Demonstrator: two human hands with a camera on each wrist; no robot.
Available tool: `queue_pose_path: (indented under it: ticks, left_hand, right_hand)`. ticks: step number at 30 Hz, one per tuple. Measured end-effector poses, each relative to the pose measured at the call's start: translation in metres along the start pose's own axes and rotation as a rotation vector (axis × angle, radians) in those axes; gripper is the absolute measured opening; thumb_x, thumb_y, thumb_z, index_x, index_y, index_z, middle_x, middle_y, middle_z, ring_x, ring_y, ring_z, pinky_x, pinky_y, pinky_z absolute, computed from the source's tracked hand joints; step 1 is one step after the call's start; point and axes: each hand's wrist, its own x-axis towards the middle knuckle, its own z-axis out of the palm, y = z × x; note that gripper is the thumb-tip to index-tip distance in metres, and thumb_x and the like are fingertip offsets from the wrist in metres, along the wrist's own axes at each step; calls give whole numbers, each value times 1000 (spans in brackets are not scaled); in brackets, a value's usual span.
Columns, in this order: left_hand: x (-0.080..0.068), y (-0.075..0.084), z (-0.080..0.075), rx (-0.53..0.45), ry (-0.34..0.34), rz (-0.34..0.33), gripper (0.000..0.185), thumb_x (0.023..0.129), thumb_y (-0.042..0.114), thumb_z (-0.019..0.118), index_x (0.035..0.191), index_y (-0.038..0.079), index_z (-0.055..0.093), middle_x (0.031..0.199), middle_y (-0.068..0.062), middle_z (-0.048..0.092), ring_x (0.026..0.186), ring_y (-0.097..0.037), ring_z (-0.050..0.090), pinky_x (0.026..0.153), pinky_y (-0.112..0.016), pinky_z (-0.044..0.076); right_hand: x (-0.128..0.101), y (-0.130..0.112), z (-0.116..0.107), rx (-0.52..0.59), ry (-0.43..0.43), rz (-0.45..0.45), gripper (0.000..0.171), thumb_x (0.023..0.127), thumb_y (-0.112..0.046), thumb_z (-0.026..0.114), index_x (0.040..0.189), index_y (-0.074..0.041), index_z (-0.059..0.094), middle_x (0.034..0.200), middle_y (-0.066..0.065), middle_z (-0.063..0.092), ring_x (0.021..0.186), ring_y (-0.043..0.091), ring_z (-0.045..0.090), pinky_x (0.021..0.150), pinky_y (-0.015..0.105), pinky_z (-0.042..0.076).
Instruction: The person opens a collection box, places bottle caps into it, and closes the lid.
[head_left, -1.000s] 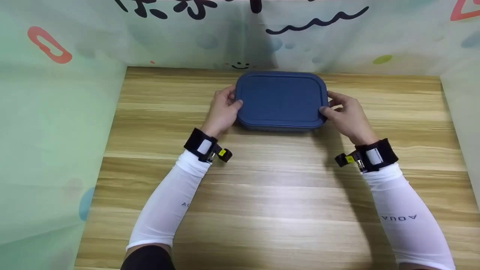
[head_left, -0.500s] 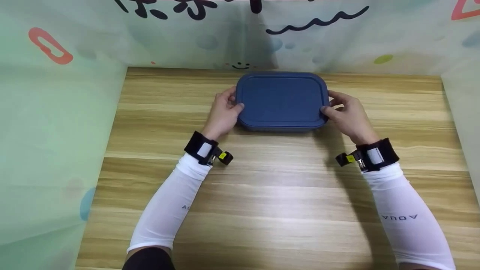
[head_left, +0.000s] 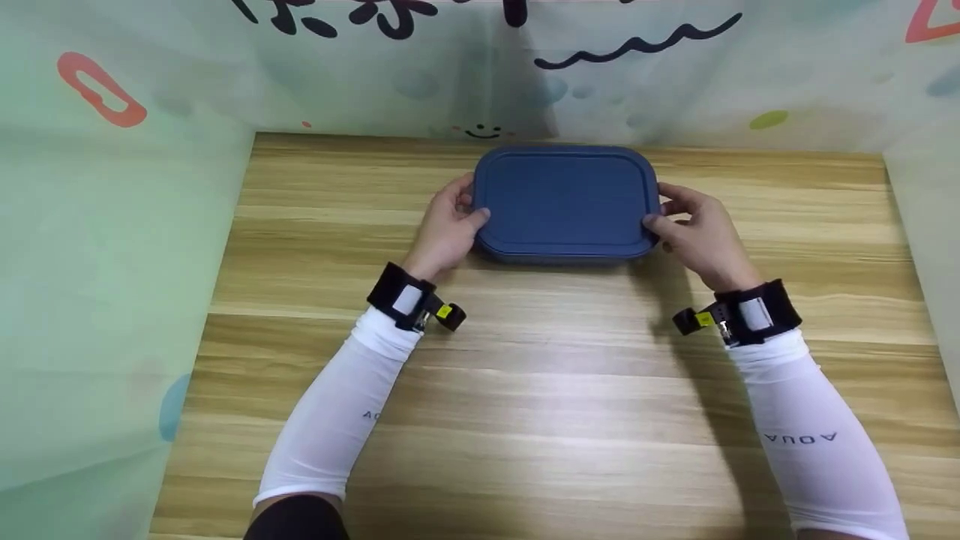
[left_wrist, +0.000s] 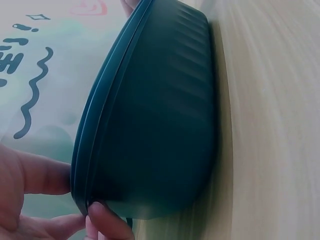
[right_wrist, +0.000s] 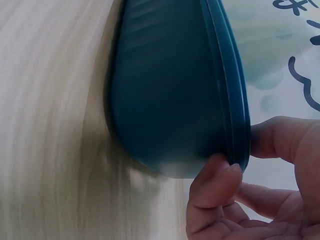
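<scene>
A dark blue rectangular lidded container (head_left: pixel 566 202) sits on the wooden table (head_left: pixel 525 375) near the back wall. My left hand (head_left: pixel 450 221) grips its left end, thumb on the lid's rim and fingers curled at the side. My right hand (head_left: pixel 694 225) grips the right end the same way. In the left wrist view the container's ribbed side (left_wrist: pixel 155 115) fills the frame, with my thumb (left_wrist: pixel 37 175) on the rim and a fingertip under it. The right wrist view shows the container (right_wrist: pixel 170 90) pinched between thumb and finger (right_wrist: pixel 212 192).
Pale printed curtain walls (head_left: pixel 112 225) close in the table on the left, back and right. Both forearms wear white sleeves (head_left: pixel 337 412) and black wrist straps. Bare wood lies between the container and the front edge.
Both hands and the container have shifted very slightly; the grip on both ends is the same.
</scene>
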Motion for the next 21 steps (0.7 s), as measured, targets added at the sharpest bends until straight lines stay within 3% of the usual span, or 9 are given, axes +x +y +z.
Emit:
queue_pose_path:
  ticks: [13, 21]
  left_hand:
    - [3, -1, -1, -5, -24, -13, 63, 104, -1, 63, 162, 1, 38, 128, -17, 54, 105, -24, 62, 92, -31, 57]
    - [3, -2, -2, 6, -33, -13, 63, 105, 0, 62, 162, 1, 37, 123, -14, 56, 102, -22, 61, 88, -30, 56]
  right_hand:
    - [-1, 6, -2, 191, -7, 21, 57, 101, 0, 68, 154, 3, 48, 109, 15, 57, 79, 12, 69, 67, 22, 59]
    - [-3, 7, -2, 210, -14, 26, 58, 102, -2, 68, 156, 2, 48, 110, 15, 58, 83, 12, 70, 72, 24, 60]
